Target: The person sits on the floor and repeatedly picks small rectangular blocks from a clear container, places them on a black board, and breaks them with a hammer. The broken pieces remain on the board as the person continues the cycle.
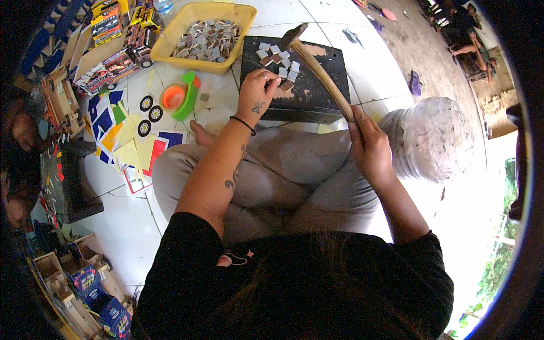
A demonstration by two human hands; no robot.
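My right hand [369, 141] is wrapped round the lower end of a hammer's wooden handle [324, 72]. The metal hammer head [292, 36] is raised at the far end, over the back of a black box-like block [326, 101]. My left hand [259, 88] is closed in a pinch over the block's left part; whatever sits between its fingertips is too small to make out. Right by those fingertips lies a brown square piece [287, 86]. Several small grey and brown square pieces [283, 59] are scattered on the block's top.
Beyond my left hand, a yellow tub [247, 22] holds many similar squares. To its left are an orange cup [173, 97], a green plastic piece [187, 102], black wheels [146, 103], coloured sheets [107, 127] and toy trucks [107, 71]. A large whitish rounded container [433, 139] stands at right.
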